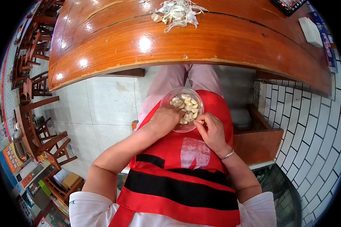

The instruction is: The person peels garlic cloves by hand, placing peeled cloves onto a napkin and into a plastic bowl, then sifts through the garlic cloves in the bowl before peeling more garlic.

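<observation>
A clear round plastic bowl (pixel 166 99) rests on my lap, against the red apron. Whitish garlic cloves (pixel 188 109) lie inside it, a few with brownish skin. My left hand (pixel 166 119) reaches over the bowl's left rim, its bent fingers down among the cloves; whatever its fingertips hold is hidden. At the right rim, my right hand (pixel 212 130) pinches a small pale garlic clove (pixel 200 122) between thumb and fingers. A heap of papery garlic skins (pixel 178 13) sits on the wooden table ahead of me.
The wooden table (pixel 121 49) curves across in front, its edge above my knees. A phone-like dark device (pixel 288 5) and a white tissue pack (pixel 310 32) lie at its right end. A white tiled wall (pixel 310 125) stands right; wooden chairs (pixel 38 125) are left.
</observation>
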`<state>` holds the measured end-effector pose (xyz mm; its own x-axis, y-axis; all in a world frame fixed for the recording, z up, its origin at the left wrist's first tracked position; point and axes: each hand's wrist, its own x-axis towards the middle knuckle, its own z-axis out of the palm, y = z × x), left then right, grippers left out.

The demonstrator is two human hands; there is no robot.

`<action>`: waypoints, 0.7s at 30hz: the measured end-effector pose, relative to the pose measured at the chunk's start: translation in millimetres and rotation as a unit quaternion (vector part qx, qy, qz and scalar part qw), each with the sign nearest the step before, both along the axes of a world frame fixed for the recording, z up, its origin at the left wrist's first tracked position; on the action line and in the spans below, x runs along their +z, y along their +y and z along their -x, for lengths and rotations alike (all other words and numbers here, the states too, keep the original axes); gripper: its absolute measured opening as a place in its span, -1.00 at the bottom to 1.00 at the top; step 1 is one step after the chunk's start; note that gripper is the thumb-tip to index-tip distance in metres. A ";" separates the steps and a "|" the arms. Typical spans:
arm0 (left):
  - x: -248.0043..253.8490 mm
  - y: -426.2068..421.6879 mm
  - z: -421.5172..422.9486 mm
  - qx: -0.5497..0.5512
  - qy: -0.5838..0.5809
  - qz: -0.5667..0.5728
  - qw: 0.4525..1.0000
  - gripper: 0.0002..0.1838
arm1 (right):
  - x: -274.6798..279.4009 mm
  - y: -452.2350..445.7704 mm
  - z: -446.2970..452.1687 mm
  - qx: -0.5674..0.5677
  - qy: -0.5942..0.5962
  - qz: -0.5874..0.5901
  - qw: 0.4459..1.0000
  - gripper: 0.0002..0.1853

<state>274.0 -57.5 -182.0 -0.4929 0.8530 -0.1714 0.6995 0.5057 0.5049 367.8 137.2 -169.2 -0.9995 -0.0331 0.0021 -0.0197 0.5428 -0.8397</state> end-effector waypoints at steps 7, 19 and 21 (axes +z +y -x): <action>-3.0 5.1 -5.5 0.030 -0.028 0.080 0.996 -0.79 | -1.6 0.8 -0.9 -0.004 -0.008 -0.004 1.000 -0.81; 21.2 -13.8 15.1 0.253 -0.618 -0.149 0.729 -0.77 | -1.4 1.2 -0.7 -0.019 -0.020 0.004 1.000 -0.82; 23.8 -15.7 14.6 0.280 -0.682 -0.150 0.659 -0.76 | -1.2 1.1 -0.4 -0.018 -0.013 0.008 1.000 -0.82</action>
<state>259.4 -73.1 -158.2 -0.3064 0.6998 -0.6453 -0.7625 0.2254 0.6065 368.2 138.4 -170.4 -0.9997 0.0028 -0.0245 0.0223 0.5295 -0.8480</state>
